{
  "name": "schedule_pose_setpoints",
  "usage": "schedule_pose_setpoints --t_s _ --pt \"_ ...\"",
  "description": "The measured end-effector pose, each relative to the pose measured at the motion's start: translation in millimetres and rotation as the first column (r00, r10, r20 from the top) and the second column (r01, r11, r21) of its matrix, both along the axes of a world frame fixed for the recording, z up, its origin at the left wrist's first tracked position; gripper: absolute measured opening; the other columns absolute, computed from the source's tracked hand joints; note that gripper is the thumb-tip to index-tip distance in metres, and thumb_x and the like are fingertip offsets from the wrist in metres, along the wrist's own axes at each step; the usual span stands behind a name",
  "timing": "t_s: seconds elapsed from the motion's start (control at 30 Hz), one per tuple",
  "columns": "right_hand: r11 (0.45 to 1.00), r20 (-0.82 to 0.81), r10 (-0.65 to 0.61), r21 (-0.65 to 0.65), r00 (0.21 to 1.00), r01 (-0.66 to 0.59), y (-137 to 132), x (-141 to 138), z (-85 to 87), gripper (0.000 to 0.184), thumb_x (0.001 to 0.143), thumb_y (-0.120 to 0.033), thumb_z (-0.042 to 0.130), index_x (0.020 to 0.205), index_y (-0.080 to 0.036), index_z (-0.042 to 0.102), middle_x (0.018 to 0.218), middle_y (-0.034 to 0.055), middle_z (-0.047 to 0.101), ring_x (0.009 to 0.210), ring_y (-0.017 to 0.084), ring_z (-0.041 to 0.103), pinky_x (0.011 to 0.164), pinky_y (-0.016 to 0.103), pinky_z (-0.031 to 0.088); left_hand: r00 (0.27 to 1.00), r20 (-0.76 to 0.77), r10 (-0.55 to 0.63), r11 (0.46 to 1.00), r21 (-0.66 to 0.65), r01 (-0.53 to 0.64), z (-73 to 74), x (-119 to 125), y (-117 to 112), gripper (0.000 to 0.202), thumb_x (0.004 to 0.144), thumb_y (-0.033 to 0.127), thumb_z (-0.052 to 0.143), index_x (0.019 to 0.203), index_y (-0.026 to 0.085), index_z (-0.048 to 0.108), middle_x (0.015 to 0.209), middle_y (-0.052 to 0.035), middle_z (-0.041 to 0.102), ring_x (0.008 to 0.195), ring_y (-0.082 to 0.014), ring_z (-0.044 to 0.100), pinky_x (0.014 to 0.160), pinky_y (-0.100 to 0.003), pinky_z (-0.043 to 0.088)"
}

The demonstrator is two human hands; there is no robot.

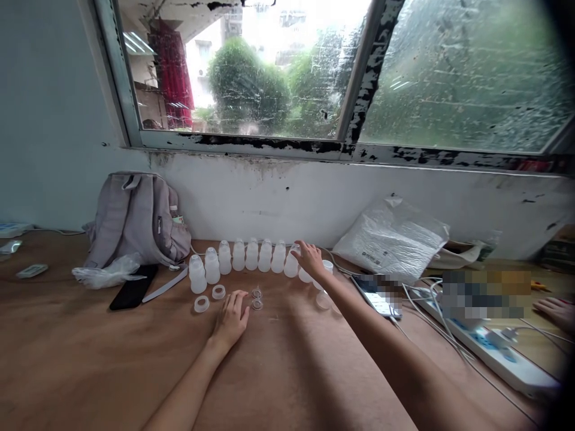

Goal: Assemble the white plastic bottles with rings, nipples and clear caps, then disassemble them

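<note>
A curved row of several small translucent white bottles (245, 256) stands on the brown table (112, 359) below the window. My right hand (309, 258) reaches to the right end of the row, fingers curled round the last bottle (293, 263). My left hand (231, 317) lies flat on the table with fingers spread, holding nothing. Two white rings (202, 304) (218, 292) lie left of it, and two small clear caps (257, 298) lie by its fingertips. More white pieces (323, 299) sit under my right forearm.
A grey backpack (137, 218) leans on the wall at left, with a black phone (132, 287) and a crumpled plastic bag (105, 275) before it. A white plastic bag (395, 239), a phone (377, 294), cables and a power strip (503, 353) lie right. Another person's hand (557, 311) rests far right.
</note>
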State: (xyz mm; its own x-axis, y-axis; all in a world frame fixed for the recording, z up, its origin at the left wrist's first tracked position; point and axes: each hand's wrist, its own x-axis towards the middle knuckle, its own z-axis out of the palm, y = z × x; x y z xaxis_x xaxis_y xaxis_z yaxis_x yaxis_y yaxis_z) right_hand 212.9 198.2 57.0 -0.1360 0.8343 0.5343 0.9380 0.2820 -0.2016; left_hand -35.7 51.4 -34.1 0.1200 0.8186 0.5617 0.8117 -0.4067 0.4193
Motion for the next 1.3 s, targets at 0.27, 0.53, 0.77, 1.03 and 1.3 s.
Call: schedule_pose_setpoints --t_s 0.27,0.53,0.77,1.03,1.3 --pt "0.962 -0.201 0.235 0.191 0.951 -0.197 -60.8 -24.5 -14.3 0.021 0.084 -0.028 0.041 0.097 -0.019 0.055 0.099 0.0078 0.060 0.096 0.021 0.050 0.084 0.034 0.032 0.931 -0.225 0.286 0.955 -0.007 -0.296 -3.4 1.1 -3.8 0.047 0.076 0.024 0.045 0.120 0.010 0.041 0.130 -0.0210 0.038 0.120 -0.0321 0.034 0.097 -0.050 0.025" --pt "0.932 -0.231 0.281 -0.167 0.932 -0.322 -128.8 -75.8 -81.8 0.020 0.077 -0.029 0.051 0.096 -0.023 0.057 0.101 0.0071 0.058 0.095 0.023 0.051 0.082 0.037 0.034 0.892 -0.293 0.346 0.931 -0.012 -0.365 -6.3 4.6 -5.5 0.051 0.078 0.028 0.042 0.125 0.007 0.038 0.126 -0.0222 0.043 0.121 -0.0336 0.034 0.099 -0.054 0.015" --pt "0.939 -0.307 0.261 -0.140 0.915 -0.314 -118.5 -85.3 -84.5 0.016 0.073 -0.027 0.056 0.088 -0.022 0.059 0.102 0.0086 0.057 0.099 0.025 0.048 0.085 0.039 0.035 0.950 -0.237 0.202 0.974 -0.049 -0.219 4.4 7.7 -11.1 0.045 0.079 0.019 0.040 0.123 0.016 0.039 0.120 -0.0128 0.051 0.116 -0.0280 0.039 0.098 -0.055 0.018" --pt "0.925 -0.491 0.264 -0.116 0.831 -0.362 -141.2 -44.2 -70.5 0.012 0.074 -0.024 0.052 0.084 -0.019 0.049 0.086 0.0048 0.058 0.083 0.019 0.054 0.076 0.032 0.041 0.953 -0.229 0.200 0.975 -0.048 -0.216 9.8 21.1 -19.1 0.048 0.079 0.024 0.044 0.126 0.018 0.036 0.126 -0.0137 0.044 0.115 -0.0272 0.039 0.097 -0.051 0.024" --pt "0.905 -0.670 0.234 -0.114 0.704 -0.409 -160.5 -30.6 -76.4 0.015 0.075 -0.020 0.048 0.090 -0.020 0.046 0.076 0.0019 0.056 0.067 0.014 0.055 0.061 0.026 0.045 0.988 -0.130 0.078 0.987 -0.133 -0.095 12.8 17.9 -19.2 0.018 0.079 0.029 0.048 0.090 0.020 0.059 0.102 -0.0069 0.059 0.102 -0.0235 0.047 0.098 -0.048 0.022"
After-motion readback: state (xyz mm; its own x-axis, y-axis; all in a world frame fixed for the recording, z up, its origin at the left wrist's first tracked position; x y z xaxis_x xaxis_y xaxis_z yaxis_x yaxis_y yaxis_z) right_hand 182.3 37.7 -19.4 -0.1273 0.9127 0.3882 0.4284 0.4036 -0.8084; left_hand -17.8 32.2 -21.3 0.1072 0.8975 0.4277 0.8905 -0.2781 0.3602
